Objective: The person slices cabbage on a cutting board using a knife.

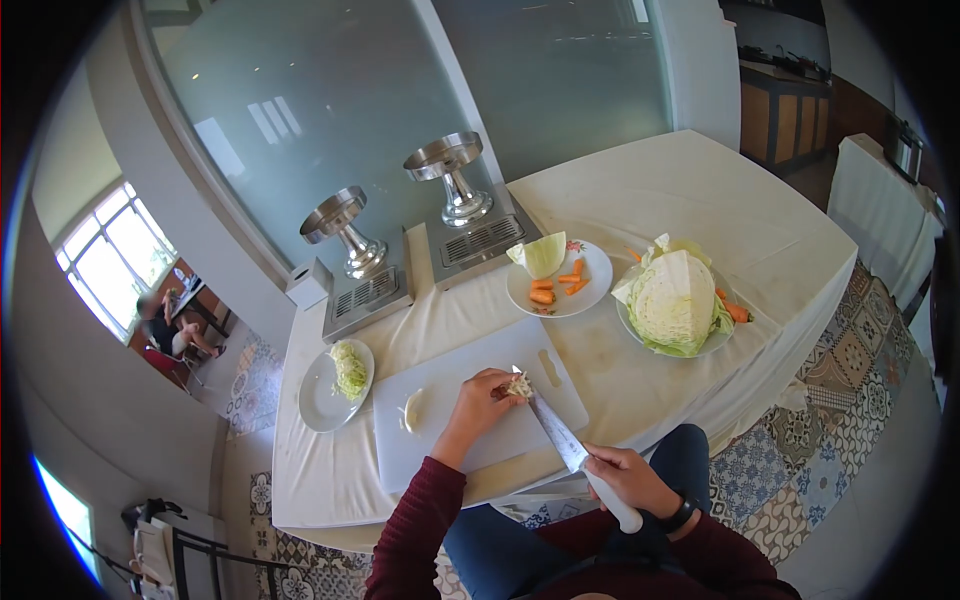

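Observation:
My right hand (pixel 632 480) is wrapped round the white handle of a kitchen knife (pixel 560 430), its blade pointing away to the upper left. The blade's tip end is beside my left hand (pixel 485 402), whose fingers pinch a small clump of cut cabbage (pixel 520 386) against or close to the blade; contact is hard to tell. Both are over the white cutting board (pixel 470 362), which has a handle slot at its right end. A pale cabbage piece (pixel 413 410) lies on the board's left part. Left of the board, shredded cabbage (pixel 348 370) rests on a white plate (pixel 318 408).
Beyond the board, a plate (pixel 590 300) holds a cabbage wedge (pixel 540 256) and carrot pieces (pixel 572 282). At right, a large cabbage (pixel 675 300) sits on another plate with carrots (pixel 738 312). Two metal stands (pixel 365 255) (pixel 465 205) line the back. A person (pixel 170 325) sits far left.

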A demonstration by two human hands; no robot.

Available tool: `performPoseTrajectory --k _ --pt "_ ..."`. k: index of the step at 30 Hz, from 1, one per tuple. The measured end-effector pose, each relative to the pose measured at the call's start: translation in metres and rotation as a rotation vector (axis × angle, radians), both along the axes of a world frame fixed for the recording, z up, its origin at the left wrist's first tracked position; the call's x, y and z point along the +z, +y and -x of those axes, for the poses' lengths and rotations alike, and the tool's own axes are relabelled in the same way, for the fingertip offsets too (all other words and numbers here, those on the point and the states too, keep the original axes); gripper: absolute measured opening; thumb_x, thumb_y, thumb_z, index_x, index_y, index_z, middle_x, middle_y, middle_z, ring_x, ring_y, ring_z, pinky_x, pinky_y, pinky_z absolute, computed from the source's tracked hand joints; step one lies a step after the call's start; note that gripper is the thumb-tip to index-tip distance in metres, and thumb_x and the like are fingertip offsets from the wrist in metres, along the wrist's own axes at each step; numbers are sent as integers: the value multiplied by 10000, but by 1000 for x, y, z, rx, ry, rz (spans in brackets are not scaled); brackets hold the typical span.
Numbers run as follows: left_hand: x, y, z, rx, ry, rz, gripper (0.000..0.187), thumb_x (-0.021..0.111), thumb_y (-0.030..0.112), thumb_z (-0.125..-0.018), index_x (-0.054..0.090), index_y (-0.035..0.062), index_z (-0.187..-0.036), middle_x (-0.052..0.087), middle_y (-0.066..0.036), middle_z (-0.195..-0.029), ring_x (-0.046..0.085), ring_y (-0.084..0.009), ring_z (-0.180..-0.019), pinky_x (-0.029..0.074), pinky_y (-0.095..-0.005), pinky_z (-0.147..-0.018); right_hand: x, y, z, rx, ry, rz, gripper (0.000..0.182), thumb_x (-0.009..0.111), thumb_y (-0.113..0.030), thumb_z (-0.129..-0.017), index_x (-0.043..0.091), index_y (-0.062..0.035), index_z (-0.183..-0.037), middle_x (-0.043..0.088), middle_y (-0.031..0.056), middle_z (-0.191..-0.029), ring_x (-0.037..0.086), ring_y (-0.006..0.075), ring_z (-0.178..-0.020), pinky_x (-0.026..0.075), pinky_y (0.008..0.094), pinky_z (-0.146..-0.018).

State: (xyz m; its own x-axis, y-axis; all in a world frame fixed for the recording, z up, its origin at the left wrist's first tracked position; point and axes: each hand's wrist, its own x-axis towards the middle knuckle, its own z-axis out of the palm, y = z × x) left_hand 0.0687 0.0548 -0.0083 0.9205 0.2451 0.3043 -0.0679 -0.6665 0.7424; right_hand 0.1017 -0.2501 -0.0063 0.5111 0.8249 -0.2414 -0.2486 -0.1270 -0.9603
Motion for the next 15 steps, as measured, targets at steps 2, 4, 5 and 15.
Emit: performPoseTrajectory --k 2,4,5,15 --pt "3 0 1 -11 15 7 396 838 76 -764 715 -3 -1132 700 -113 -1033 672 -168 -804 567 -287 -738 1 1 1 3 15 -15 429 519 -230 -1044 514 -27 -1422 636 53 -766 618 97 -617 535 267 -522" --pt "9 1 2 7 32 5 385 834 82 -771 717 -1 -1128 702 -118 -1041 691 -184 -831 580 -297 -760 7 4 1 10 26 -17 440 519 -232 -1044 504 -30 -1436 627 50 -756 617 103 -612 535 267 -517" --pt "13 3 3 25 43 1 381 836 89 -770 720 1 -1123 702 -119 -1038 691 -188 -827 579 -299 -763 12 6 2 8 25 -9 445 520 -233 -1044 499 -31 -1440 625 50 -755 617 105 -611 536 268 -517" --pt "43 66 47 189 30 -21 392 862 137 -754 729 0 -1095 718 -122 -980 702 -192 -825 569 -296 -785 36 82 10 130 -7 -55 424 524 -202 -1041 517 -10 -1419 621 66 -761 623 129 -609 535 280 -501"
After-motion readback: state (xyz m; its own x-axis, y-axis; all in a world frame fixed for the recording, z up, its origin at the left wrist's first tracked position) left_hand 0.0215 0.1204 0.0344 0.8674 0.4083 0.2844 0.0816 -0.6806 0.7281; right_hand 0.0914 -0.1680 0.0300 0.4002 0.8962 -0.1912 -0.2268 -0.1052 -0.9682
